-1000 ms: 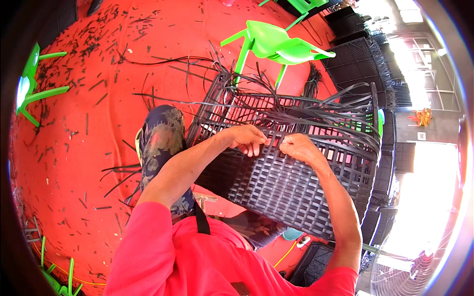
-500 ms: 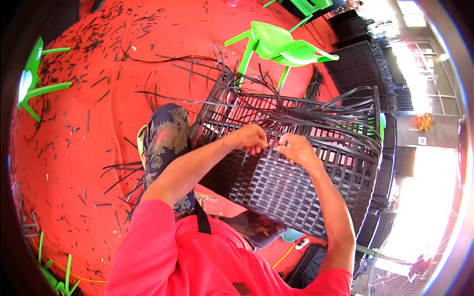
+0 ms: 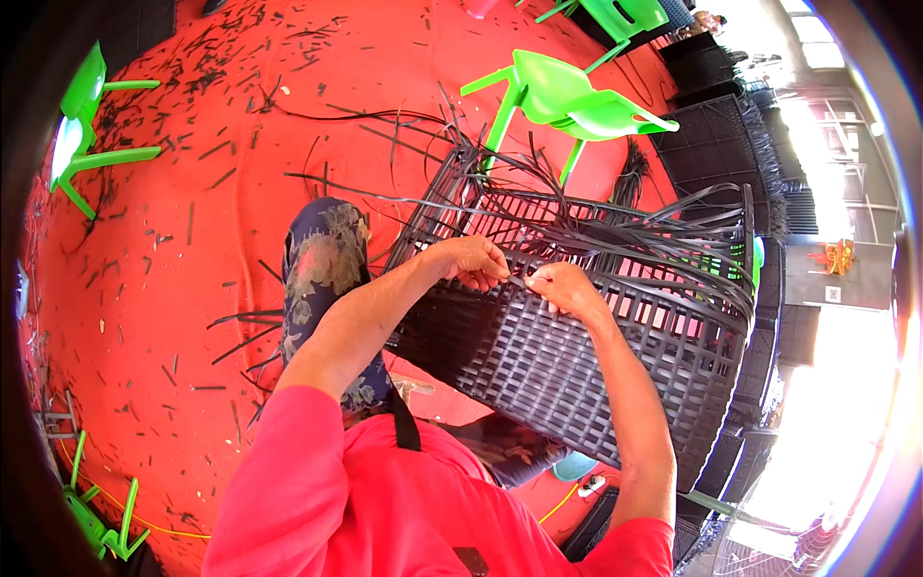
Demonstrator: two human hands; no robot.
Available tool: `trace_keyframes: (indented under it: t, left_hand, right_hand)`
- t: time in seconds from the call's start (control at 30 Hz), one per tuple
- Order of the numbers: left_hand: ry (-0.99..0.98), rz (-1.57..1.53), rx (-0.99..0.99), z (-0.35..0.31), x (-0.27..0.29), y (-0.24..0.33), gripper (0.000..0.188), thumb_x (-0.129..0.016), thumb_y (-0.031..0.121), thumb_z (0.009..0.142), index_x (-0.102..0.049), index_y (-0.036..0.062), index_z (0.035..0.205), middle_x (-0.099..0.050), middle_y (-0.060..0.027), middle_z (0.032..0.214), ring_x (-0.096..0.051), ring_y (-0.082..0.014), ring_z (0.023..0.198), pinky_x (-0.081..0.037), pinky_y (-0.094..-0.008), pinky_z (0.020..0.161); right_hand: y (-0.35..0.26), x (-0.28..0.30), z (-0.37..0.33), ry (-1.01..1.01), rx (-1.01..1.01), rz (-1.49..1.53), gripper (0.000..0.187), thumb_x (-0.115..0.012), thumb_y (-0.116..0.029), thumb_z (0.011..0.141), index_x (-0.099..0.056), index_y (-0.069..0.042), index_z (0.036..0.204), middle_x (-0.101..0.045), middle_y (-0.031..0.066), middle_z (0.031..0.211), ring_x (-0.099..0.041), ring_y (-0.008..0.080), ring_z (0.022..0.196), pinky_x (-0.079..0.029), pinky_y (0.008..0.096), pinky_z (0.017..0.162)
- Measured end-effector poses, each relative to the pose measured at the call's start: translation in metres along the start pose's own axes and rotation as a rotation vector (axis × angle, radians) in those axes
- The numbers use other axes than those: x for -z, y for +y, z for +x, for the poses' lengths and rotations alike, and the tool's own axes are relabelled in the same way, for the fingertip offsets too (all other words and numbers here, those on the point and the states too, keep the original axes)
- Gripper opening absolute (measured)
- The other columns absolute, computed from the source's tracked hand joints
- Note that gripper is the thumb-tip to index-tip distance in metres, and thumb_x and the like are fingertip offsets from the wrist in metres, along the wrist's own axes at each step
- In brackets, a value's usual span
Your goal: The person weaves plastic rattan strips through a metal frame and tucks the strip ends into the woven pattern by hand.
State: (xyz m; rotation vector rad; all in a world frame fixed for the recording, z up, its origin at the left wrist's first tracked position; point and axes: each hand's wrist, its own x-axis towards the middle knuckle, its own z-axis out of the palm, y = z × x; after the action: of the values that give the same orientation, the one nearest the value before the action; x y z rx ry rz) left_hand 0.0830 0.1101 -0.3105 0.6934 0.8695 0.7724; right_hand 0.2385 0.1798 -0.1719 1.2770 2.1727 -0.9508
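Two near-closed pinches, left hand [image 3: 473, 262] and right hand [image 3: 569, 290], at upper weave of black wicker frame [image 3: 567, 358], right of camouflage-clad knee [image 3: 327, 255].
Grip: apparently on thin strip [image 3: 517, 281], exact contact too small to tell. Could lose it through shallow pinch, or snag on loose black strips [image 3: 663, 240] beyond. Versus half a second ago: shifted left along weave.

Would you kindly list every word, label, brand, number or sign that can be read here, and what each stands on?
No text can be read.
Small white square sign with dark marks, on the grey wall: too small to read.
Black woven strip panel: no lettering visible.
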Motion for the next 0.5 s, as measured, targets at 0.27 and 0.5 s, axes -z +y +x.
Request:
trace_keyframes:
  t: [0.27,0.5]
  left_hand:
    - [-0.103,-0.071,0.041,0.008,-0.006,-0.009,0.030,-0.053,0.023,0.088,-0.053,0.0101,0.115,-0.063,-0.0066,0.072,-0.060,-0.0134,0.054,-0.046,-0.0230,0.045]
    - [-0.140,0.115,0.090,0.009,-0.021,-0.003,0.048,-0.044,0.012,0.088,-0.033,0.0102,0.134,-0.063,-0.0097,0.069,-0.058,-0.0150,0.049,-0.044,-0.0245,0.041]
  right_hand:
    - [0.002,0.003,0.003,0.020,-0.091,-0.047,0.027,-0.057,-0.031,0.069,-0.060,-0.005,0.065,-0.055,0.0075,0.052,-0.051,0.0144,0.043,-0.039,0.0313,0.042]
    - [0.007,-0.005,0.020,-0.049,-0.106,-0.330,0.024,-0.055,-0.030,0.066,-0.065,-0.008,0.068,-0.060,0.0112,0.060,-0.062,0.0253,0.062,-0.047,0.0383,0.059]
